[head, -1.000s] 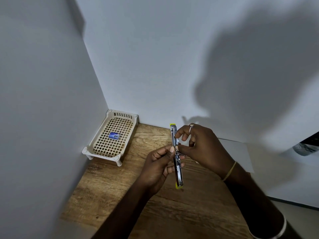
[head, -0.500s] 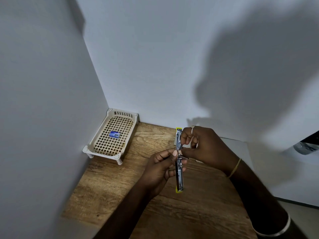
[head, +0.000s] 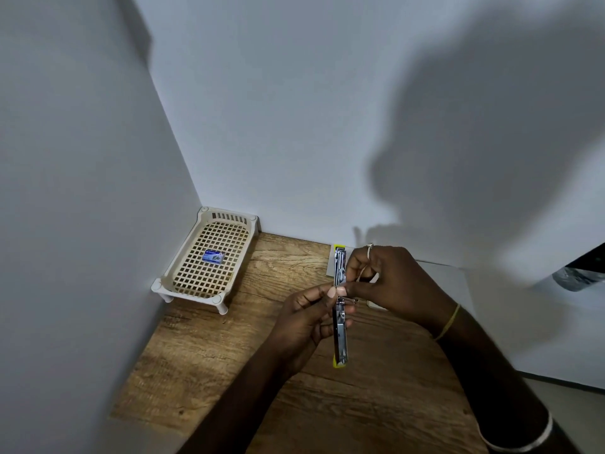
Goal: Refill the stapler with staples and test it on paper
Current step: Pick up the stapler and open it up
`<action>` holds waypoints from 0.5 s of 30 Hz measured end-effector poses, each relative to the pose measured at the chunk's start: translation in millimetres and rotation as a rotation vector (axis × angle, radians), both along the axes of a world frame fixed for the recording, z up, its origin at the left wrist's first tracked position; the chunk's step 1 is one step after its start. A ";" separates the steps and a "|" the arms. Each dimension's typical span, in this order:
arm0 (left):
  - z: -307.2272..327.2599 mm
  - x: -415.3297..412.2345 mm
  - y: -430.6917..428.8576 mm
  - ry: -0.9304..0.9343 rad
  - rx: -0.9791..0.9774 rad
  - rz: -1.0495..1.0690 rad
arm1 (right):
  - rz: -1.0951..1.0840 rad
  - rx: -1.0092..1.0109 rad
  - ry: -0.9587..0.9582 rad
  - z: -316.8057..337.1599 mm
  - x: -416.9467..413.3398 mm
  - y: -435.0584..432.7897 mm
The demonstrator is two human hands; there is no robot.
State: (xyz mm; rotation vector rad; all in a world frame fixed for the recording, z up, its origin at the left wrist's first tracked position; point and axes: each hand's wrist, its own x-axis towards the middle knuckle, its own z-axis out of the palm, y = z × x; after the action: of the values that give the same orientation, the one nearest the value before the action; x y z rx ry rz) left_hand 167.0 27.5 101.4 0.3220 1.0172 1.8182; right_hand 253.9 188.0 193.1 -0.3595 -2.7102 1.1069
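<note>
Wooden table (head: 229, 371), tray (head: 190, 293) holding blue staple box (head: 213, 256), left hand (head: 304, 326) and right hand (head: 396, 286) pinching stapler (head: 340, 339)

- Wooden table top (head: 229, 371): grain plainly seen, set into a corner formed by two walls.
- Cream plastic tray (head: 186, 293): lattice floor, slotted far end, short legs; stood on the table's far-left corner, just beside the left wall, far end near the back wall.
- Left wall (head: 82, 191) and back wall (head: 278, 126): plain, pale grey-white.
- Large soft shadow (head: 474, 142): cast across the right part of the back wall.
- Dark object (head: 582, 273): cut off by the right edge; kind cannot be told.
</note>
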 end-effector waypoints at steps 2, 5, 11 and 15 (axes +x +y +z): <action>-0.4 1.0 1.2 -0.002 -0.004 0.001 | -0.033 0.007 0.031 -3.7 2.7 -0.7; -0.9 2.7 3.3 -0.010 -0.008 0.002 | -0.079 -0.029 0.078 -8.8 5.6 0.1; -2.4 6.4 7.0 -0.023 -0.025 -0.002 | -0.082 -0.080 0.074 -11.4 9.4 7.0; -8.6 8.2 7.8 -0.042 -0.024 -0.008 | -0.077 0.007 0.069 -7.8 12.6 18.4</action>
State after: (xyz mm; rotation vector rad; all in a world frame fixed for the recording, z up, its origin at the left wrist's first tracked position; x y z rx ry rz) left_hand 175.2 35.3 92.8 0.2725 1.0066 1.7965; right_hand 266.5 206.4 185.3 -0.4128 -2.6163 1.0694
